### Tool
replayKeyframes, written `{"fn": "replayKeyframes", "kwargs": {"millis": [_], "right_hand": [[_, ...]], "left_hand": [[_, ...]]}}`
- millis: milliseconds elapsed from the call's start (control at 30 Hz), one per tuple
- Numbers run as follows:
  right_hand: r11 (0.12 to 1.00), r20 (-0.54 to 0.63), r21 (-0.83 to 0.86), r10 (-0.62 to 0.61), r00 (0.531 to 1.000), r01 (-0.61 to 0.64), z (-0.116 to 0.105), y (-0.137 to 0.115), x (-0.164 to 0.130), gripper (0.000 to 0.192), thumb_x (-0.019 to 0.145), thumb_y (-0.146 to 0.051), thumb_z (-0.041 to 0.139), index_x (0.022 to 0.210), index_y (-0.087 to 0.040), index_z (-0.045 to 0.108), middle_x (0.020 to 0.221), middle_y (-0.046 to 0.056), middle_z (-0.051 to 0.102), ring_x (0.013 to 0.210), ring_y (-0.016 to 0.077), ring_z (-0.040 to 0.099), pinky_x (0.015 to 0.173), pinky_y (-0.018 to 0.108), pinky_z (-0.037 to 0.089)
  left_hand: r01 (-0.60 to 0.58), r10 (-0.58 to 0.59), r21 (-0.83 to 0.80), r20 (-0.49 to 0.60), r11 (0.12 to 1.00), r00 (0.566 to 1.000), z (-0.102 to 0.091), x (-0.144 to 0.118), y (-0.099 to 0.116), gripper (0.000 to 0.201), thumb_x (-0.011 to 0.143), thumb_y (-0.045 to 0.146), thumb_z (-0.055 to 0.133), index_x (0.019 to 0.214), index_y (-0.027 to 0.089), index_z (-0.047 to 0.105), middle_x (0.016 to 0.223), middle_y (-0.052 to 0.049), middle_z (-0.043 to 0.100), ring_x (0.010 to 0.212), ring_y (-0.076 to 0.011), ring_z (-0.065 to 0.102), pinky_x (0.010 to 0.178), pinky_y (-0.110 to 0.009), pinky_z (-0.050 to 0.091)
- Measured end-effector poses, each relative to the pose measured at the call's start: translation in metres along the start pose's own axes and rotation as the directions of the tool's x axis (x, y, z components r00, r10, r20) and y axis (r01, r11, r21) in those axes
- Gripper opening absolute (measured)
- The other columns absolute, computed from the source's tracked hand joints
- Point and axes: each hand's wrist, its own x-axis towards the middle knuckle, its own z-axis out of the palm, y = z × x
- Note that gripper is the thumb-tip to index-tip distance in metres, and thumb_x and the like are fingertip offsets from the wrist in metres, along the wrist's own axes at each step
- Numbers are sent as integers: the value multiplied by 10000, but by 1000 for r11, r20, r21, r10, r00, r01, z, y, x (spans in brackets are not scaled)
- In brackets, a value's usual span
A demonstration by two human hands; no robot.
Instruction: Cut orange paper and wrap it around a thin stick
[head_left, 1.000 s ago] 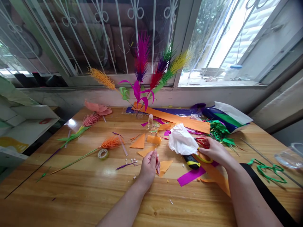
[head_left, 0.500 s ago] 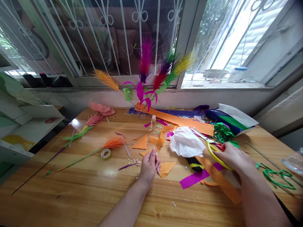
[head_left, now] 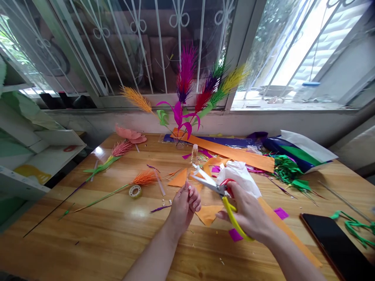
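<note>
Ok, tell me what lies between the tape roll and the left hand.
In the head view, between the tape roll and the left hand lie a purple paper sliver and small white scraps on bare wood.

Lots of craft stuff on this wooden table (head_left: 88, 242). Top centre of the frame there's a bunch of paper plumes (head_left: 190, 89) in pink, purple, red, green and yellow, standing by the barred window (head_left: 131, 47). Left of middle: a tape roll (head_left: 135, 191) just beside an orange-tipped stem (head_left: 140, 178), with a pink one (head_left: 121, 148) further up. A white tissue wad (head_left: 238, 175) sits mid-frame, green shreds (head_left: 285, 169) to its right, a long orange strip (head_left: 234, 153) behind. Black phone (head_left: 336, 246) in the lower right corner. White shelves (head_left: 35, 156) on the left edge.
</note>
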Motion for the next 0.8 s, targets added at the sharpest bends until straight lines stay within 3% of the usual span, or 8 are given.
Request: {"fn": "replayKeyframes", "kwargs": {"millis": [167,300,433,800], "right_hand": [[993,23,-52,-101,995,103,13,-9,-2,334,640,-374,554,889,-206,406,829,48,536,736,206,515,620,310,414],[988,-8,-81,-130,992,129,19,-8,-1,338,637,-381,553,890,-199,424,831,52,539,739,203,526,616,298,413],[986,-53,-130,-112,992,104,25,-10,0,270,653,-400,543,785,-206,410,700,22,533,595,169,497,518,263,368],[953,-151,-289,-134,979,86,41,-2,0,283,679,-466,514,672,-205,403,515,-27,497,449,133,489,438,222,281]], "left_hand": [[65,-63,-140,23,988,998,-2,-1,1,350,724,328,556,560,176,288,461,80,212,401,-37,236,400,-164,221],[48,-51,-158,-14,986,999,-3,-1,-2,321,704,276,572,563,175,302,451,85,210,386,-33,228,387,-161,205],[14,-20,-125,-44,992,999,-4,2,-3,299,710,273,561,567,175,317,438,91,205,374,-31,215,374,-163,191],[-33,42,74,-121,997,992,-8,4,-8,318,700,328,544,542,181,311,421,91,232,363,-33,238,369,-173,199]]}}
